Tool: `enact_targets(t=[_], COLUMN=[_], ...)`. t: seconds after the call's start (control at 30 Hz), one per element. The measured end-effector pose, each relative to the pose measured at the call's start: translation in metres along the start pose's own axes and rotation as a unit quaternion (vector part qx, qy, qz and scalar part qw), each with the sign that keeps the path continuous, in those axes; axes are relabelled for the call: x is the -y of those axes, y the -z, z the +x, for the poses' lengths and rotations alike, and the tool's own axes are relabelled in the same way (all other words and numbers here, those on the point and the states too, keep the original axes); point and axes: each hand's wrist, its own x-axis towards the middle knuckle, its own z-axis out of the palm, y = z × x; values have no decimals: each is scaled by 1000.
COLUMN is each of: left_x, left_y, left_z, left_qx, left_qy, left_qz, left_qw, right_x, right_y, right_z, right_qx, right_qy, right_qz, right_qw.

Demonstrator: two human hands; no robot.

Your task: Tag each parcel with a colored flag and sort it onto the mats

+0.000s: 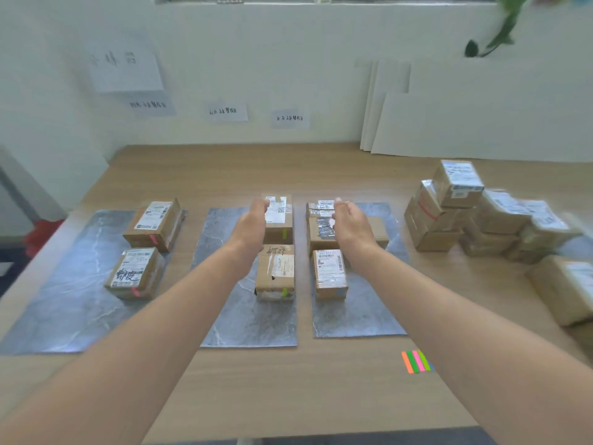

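Three grey marbled mats lie side by side: left mat, middle mat, right mat. The left mat carries two parcels with pink flags. Two more parcels, marked with green flags, sit on the middle mat: a far one and a near one. Three parcels are on the right mat, the nearest one among them. My left hand reaches out beside the far middle parcel with its fingertips at the parcel's left edge. My right hand hovers over the right mat's far parcels, fingers loosely curled and holding nothing.
A pile of several parcels stands on the wooden table at the right, with a bigger one nearer the edge. A strip of coloured flags lies by my right forearm. White boards lean on the back wall, and paper labels hang above the mats.
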Motion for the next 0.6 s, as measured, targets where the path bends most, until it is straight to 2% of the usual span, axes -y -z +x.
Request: enact_targets(t=[0.27,0.6], left_x=[-12,-10], left_y=[-24,-50], left_z=[-38,-73], left_qx=[54,159], left_qy=[-37,-56], left_qz=[-2,33], left_qw=[998,985], right_x=[14,-6], right_y=[35,68], right_z=[-35,-97], right_qx=[-34,-152], right_qy=[4,-12], right_qz=[42,63], right_qw=[999,986])
